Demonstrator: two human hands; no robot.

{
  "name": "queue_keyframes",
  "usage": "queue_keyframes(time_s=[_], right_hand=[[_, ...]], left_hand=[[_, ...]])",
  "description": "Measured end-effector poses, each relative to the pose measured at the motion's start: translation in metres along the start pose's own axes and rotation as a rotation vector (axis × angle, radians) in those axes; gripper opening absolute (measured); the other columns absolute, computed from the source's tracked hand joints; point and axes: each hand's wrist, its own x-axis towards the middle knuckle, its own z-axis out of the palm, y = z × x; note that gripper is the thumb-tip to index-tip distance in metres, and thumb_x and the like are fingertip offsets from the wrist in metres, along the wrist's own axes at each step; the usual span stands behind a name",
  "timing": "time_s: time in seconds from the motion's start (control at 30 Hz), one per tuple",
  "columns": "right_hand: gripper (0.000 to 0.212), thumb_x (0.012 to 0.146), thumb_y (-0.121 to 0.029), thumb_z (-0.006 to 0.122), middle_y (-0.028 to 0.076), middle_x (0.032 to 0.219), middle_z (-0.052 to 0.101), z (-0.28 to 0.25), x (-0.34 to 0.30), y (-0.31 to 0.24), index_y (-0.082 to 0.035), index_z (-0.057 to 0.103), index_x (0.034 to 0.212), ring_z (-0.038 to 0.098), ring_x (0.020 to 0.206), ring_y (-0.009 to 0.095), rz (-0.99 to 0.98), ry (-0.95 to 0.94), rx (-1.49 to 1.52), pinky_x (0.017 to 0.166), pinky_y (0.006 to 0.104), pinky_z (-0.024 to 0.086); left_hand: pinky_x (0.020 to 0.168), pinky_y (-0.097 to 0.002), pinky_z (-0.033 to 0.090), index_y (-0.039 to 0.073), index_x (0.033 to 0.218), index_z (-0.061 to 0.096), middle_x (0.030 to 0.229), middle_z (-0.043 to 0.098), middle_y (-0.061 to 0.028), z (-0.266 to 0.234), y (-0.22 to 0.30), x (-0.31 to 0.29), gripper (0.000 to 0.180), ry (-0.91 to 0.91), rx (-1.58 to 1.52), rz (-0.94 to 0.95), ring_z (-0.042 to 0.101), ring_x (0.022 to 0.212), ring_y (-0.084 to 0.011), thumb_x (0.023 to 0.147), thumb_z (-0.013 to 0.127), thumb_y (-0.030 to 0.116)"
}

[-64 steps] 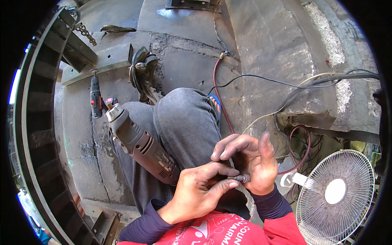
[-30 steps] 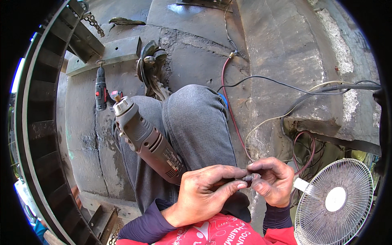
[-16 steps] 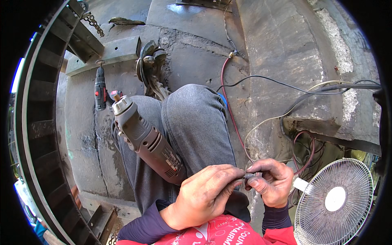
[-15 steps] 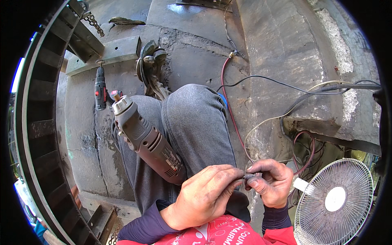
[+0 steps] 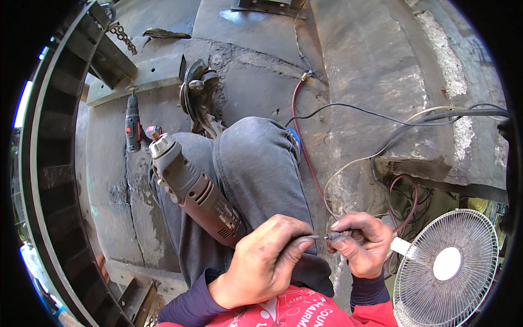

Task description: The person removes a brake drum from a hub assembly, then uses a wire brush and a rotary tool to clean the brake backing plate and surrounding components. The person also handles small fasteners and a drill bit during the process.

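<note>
My left hand (image 5: 269,259) pinches a thin grey metal pin (image 5: 312,237) between thumb and forefinger, its tip pointing right. Opposite it, my right hand (image 5: 364,245) grips a small dark cylindrical metal part (image 5: 334,236) in its fingertips. A short gap separates the two pieces. The fingers hide much of both, so their exact kind cannot be told. Across my lap lies a brown and grey handheld power tool (image 5: 204,196), like a straight grinder, its pale ribbed collar and brass-coloured tip toward the far left.
A black cordless drill (image 5: 133,124) lies on the stone floor, near a metal beam (image 5: 139,76). Beyond my knees is a round metal assembly (image 5: 199,90). A red hose (image 5: 305,144) and cables (image 5: 376,117) run at right. A white fan (image 5: 447,264) stands near right; a slatted metal frame (image 5: 46,163) lines the left.
My left hand has drawn back leftward, opening a gap between the pin and the part in my right hand. My right hand stays nearly in place.
</note>
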Motion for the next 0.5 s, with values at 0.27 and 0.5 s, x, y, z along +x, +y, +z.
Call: queue_keyframes(time_s=[0.27,0.5], right_hand=[[0.027,0.088,-0.002,0.084,0.018,0.101,0.074,0.006,0.003,0.004,0.009,0.071,0.110,0.072,0.089,0.017,-0.021,-0.066,0.097,0.074,0.0273,0.057],[0.027,0.084,-0.002,0.086,0.015,0.092,0.075,0.012,0.013,-0.004,0.006,0.073,0.107,0.073,0.083,0.017,-0.226,-0.127,-0.167,0.071,0.0277,0.056]], left_hand=[[0.082,-0.0284,0.059,-0.006,0.116,0.066,0.107,0.072,-0.0107,0.003,0.002,-0.011,0.017,0.023,-0.512,-0.373,0.070,0.094,-0.0132,0.103,0.068,0.004],[0.085,-0.0261,0.058,-0.005,0.120,0.065,0.105,0.074,-0.0089,0.011,0.008,-0.012,0.019,0.058,-0.595,-0.393,0.068,0.097,-0.0090,0.104,0.067,0.005]])
